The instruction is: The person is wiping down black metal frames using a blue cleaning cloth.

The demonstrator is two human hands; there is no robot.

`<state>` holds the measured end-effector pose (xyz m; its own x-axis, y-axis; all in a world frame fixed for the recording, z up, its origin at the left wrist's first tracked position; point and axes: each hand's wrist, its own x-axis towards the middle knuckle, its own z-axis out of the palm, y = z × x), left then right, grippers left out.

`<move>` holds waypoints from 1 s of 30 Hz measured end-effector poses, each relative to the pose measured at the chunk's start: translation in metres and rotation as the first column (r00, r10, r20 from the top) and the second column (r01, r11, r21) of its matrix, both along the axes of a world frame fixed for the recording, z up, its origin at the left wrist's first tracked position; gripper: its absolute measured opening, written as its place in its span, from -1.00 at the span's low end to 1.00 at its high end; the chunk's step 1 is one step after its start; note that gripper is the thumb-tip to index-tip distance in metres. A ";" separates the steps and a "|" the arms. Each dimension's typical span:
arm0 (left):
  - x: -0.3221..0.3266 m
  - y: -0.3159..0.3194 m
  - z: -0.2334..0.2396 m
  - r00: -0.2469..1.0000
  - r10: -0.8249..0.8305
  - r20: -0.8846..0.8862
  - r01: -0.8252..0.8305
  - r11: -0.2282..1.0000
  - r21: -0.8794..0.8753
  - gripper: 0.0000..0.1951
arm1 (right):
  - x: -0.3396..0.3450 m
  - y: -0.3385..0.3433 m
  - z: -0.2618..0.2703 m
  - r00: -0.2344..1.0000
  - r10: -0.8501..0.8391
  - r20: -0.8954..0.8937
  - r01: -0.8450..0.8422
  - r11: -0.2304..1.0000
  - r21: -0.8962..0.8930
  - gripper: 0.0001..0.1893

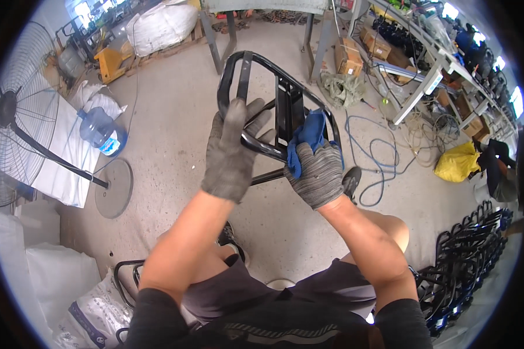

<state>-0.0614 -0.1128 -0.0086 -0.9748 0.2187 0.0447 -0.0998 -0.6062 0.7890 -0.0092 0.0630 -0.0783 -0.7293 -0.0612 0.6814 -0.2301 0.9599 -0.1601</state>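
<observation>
A black tubular metal rack frame point(284, 104) with flat crossbars is held up in front of me, tilted, above the floor. My left hand point(236, 148), in a grey knit glove, is at the frame's left side; its thumb lies along a flat bar and its fingers reach behind the lower left tube. My right hand point(316, 170), in a striped grey glove, is closed on a blue cloth point(310, 131), which it presses on the frame's lower right part. The right fingertips are partly hidden by the cloth.
Many black metal frames point(463, 257) are piled at the right. A blue hose point(375, 141) lies looped on the floor. At the left stand a fan's round base point(113, 188) and a water bottle point(102, 133). A metal workbench point(262, 6) is ahead.
</observation>
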 end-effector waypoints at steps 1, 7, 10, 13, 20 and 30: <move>-0.003 0.005 0.001 1.000 0.004 -0.014 -0.004 1.000 0.001 -0.38 | 0.001 -0.003 0.008 0.999 0.038 -0.027 -0.036 0.996 0.078 -0.63; -0.030 0.006 -0.002 0.982 -0.187 0.022 0.173 0.943 0.284 -0.55 | -0.004 -0.004 -0.010 0.994 0.113 0.002 -0.113 0.992 0.051 -0.58; -0.041 0.016 -0.015 0.986 0.026 0.165 -0.033 0.999 0.042 -0.51 | -0.007 -0.015 -0.037 0.996 0.081 0.033 -0.078 0.993 -0.088 -0.57; -0.061 0.016 -0.036 0.990 0.030 0.137 -0.026 0.999 -0.034 -0.52 | -0.018 -0.019 -0.055 0.976 0.090 0.200 -0.075 0.994 -0.082 -0.59; -0.044 0.040 -0.077 0.985 -0.016 0.170 0.065 0.955 -0.291 -0.62 | -0.047 -0.021 -0.025 0.948 0.023 0.317 0.024 0.989 -0.143 -0.58; -0.054 0.024 -0.051 0.988 -0.097 0.117 0.111 0.987 -0.115 -0.55 | -0.027 0.007 -0.104 0.860 -0.005 0.510 -0.012 0.999 0.030 -0.53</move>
